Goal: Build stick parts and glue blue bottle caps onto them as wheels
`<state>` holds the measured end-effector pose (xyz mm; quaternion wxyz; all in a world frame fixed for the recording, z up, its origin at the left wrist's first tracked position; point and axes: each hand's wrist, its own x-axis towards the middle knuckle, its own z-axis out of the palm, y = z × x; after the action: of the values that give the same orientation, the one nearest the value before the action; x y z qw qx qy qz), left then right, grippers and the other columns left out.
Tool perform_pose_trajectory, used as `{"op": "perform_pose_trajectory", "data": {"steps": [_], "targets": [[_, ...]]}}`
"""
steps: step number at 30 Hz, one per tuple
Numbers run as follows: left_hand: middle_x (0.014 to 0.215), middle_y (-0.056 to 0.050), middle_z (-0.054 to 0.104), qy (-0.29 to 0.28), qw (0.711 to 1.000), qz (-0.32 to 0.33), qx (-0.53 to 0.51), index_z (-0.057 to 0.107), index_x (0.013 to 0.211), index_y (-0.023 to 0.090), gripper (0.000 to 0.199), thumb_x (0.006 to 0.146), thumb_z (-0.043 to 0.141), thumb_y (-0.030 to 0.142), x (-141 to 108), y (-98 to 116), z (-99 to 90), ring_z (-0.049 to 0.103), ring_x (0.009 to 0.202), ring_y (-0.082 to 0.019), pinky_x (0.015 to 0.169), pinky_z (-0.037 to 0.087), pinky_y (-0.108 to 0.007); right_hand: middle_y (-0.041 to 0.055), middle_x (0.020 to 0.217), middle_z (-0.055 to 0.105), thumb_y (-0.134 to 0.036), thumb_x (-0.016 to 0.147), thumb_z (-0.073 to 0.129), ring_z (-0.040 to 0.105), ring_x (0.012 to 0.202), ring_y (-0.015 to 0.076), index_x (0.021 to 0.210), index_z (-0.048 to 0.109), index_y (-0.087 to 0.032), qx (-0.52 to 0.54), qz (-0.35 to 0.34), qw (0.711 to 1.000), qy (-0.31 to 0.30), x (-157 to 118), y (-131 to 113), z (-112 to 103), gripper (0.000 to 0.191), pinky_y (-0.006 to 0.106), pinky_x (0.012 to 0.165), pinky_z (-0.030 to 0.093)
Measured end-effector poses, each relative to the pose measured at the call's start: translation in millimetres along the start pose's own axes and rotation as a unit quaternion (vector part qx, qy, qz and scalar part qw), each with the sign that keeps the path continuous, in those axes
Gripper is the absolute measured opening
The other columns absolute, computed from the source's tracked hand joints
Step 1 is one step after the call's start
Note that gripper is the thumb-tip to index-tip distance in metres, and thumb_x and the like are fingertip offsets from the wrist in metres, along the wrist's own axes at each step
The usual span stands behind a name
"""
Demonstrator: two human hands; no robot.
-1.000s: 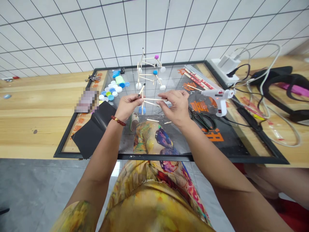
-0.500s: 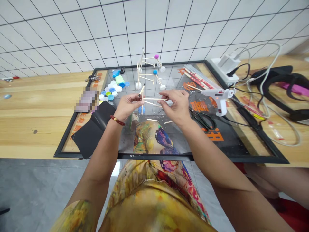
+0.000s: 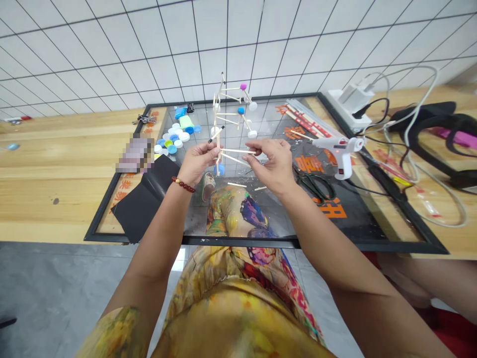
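Over the glass panel, my left hand (image 3: 199, 161) pinches a small frame of thin wooden sticks (image 3: 235, 150) at its joint. A short crosspiece with a black end (image 3: 216, 134) sits atop its upright stick. Two longer sticks spread from that joint toward my right hand (image 3: 274, 161), whose thumb and fingertips close on their far ends. A blue round cap (image 3: 219, 169) shows below the frame; whether it is attached I cannot tell. Behind my hands stand stick models (image 3: 227, 117) with white caps like wheels and a blue and a magenta piece on top.
Bottle caps (image 3: 173, 140) and a black sheet (image 3: 143, 199) lie left. On the right are scissors (image 3: 316, 185), a white glue gun (image 3: 340, 154), bundled sticks (image 3: 307, 119) and a power strip (image 3: 348, 109) with cables. Loose sticks (image 3: 237, 185) lie nearer me. Another person's leg (image 3: 432, 283) shows lower right.
The stick frame has tilted slightly in my left hand, so its black-ended crosspiece lies flatter. Both hands keep their grip in nearly the same place.
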<state>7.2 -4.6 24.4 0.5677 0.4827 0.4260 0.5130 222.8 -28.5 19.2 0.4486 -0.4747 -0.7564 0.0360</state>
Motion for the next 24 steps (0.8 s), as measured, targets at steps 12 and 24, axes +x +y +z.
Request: {"op": "perform_pose_trajectory", "data": {"steps": [12,24], "targets": [[0.071,-0.001,0.064,-0.043,0.965,-0.194,-0.17,0.071,0.082,0.014,0.009,0.084,0.075,0.021,1,-1,7.0,0.056,0.057,-0.005,0.054,0.051,-0.019,0.0061,0.088,0.07,-0.075,0.091,0.041,0.066,0.084,0.0203,0.107,0.071,-0.025,0.36,0.16,0.918,0.046,11,7,-4,0.06,0.04,0.08,0.053],[0.082,-0.005,0.068,-0.014,0.941,-0.213,-0.262,0.07,0.084,0.015,0.009,0.089,0.063,0.013,-3,-7,19.6,0.057,0.057,-0.007,0.061,0.057,-0.024,0.0007,0.074,0.069,-0.071,0.06,0.08,0.054,0.063,0.0115,0.077,0.073,-0.021,0.399,0.302,0.856,-0.132,5,0,8,0.053,0.029,0.064,0.045]]}}
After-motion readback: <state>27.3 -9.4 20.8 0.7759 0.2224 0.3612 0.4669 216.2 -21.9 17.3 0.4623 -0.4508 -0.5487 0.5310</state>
